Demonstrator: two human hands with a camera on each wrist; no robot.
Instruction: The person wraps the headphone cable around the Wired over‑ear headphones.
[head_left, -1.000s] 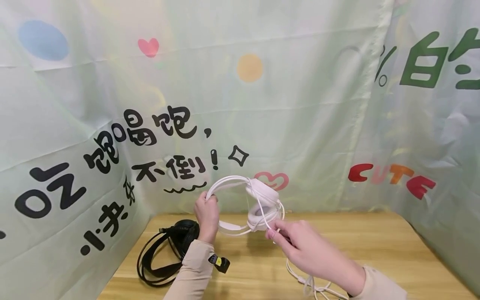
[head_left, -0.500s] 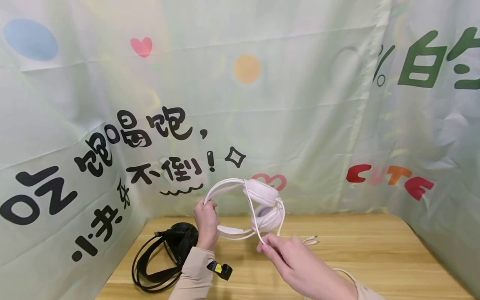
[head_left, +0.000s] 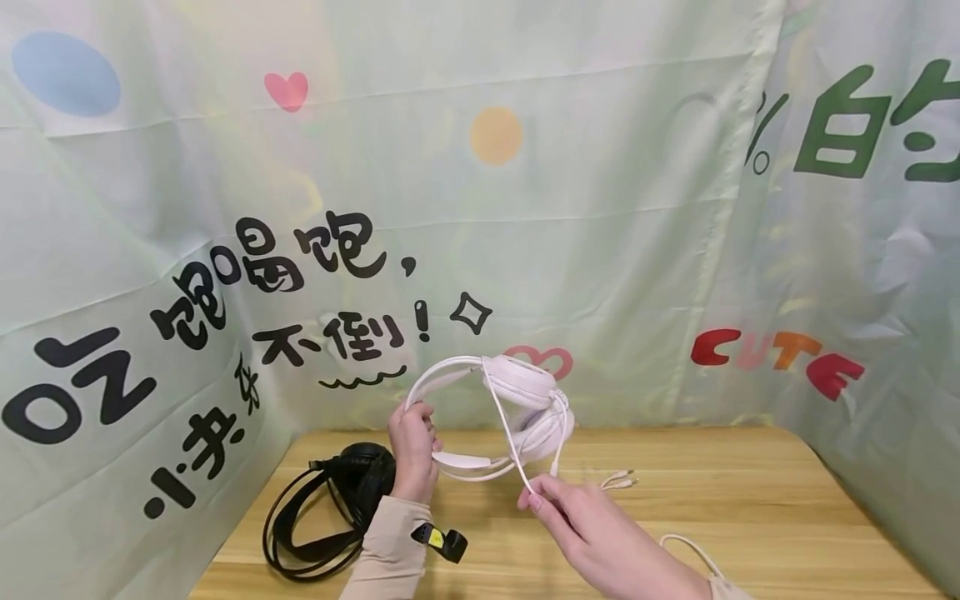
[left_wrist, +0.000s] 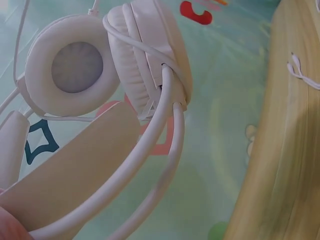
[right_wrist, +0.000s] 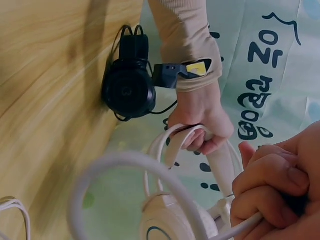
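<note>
White headphones [head_left: 519, 379] are held above the table, ear cups toward the right. My left hand [head_left: 414, 442] grips them by the headband, its fingers curled round the band in the right wrist view. Their white cable [head_left: 504, 417] crosses over one ear cup and runs down to my right hand [head_left: 581, 517], which pinches it between thumb and fingers. In the left wrist view the cable lies across the outer ear cup [left_wrist: 150, 45], and the other ear cup's round pad [left_wrist: 75, 65] faces the camera. A loop of the cable [right_wrist: 130, 160] bows out close to the right wrist camera.
Black headphones [head_left: 367, 475] lie on the wooden table [head_left: 720, 483], left of my left forearm. White cable plugs [head_left: 619, 480] rest on the table beyond my right hand. Printed cloth [head_left: 600, 250] walls in the back and sides. A black strap [head_left: 442, 542] circles my left wrist.
My right hand, holding the cable, has moved slightly left and down. The cable plugs have come into view on the table. My left hand keeps its hold on the headband.
</note>
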